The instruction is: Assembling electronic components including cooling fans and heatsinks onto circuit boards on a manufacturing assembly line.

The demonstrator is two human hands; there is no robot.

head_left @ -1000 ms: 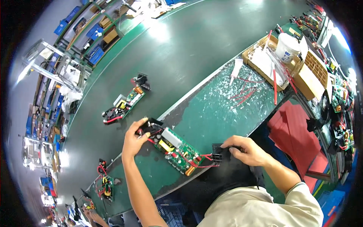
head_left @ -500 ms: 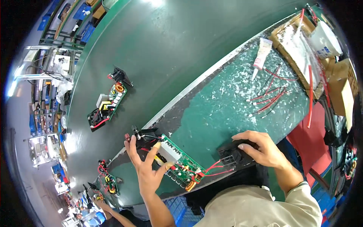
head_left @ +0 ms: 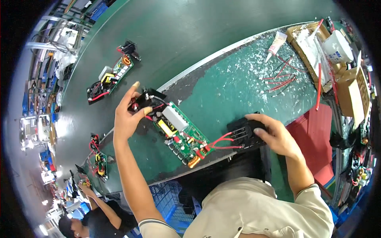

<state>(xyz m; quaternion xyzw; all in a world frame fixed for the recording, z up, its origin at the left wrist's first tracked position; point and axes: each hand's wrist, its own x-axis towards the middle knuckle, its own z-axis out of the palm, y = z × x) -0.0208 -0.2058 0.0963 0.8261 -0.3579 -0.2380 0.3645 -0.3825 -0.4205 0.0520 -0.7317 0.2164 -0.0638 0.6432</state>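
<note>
A green circuit board (head_left: 190,137) with a grey-white block, yellow transformer and copper coil lies near the bench's front edge. My left hand (head_left: 129,115) has its thumb and fingers around a black end panel (head_left: 152,96) with terminals at the board's far-left end. Red wires (head_left: 221,139) run from the board's right end to a black slotted panel (head_left: 242,133). My right hand (head_left: 278,137) grips that panel by its right side, thumb on top; the fingers underneath are partly hidden.
A similar board assembly (head_left: 111,77) lies at the back left, another (head_left: 99,160) at the front left. Loose red wires (head_left: 281,82), a white tube (head_left: 276,44), a cardboard tray (head_left: 295,35) and a white bucket (head_left: 337,47) are to the right. A co-worker (head_left: 105,214) works at lower left.
My left hand has gone from spread over the board to closing on the terminal end panel. My right hand keeps its hold on the slotted panel. The whole view has shifted somewhat.
</note>
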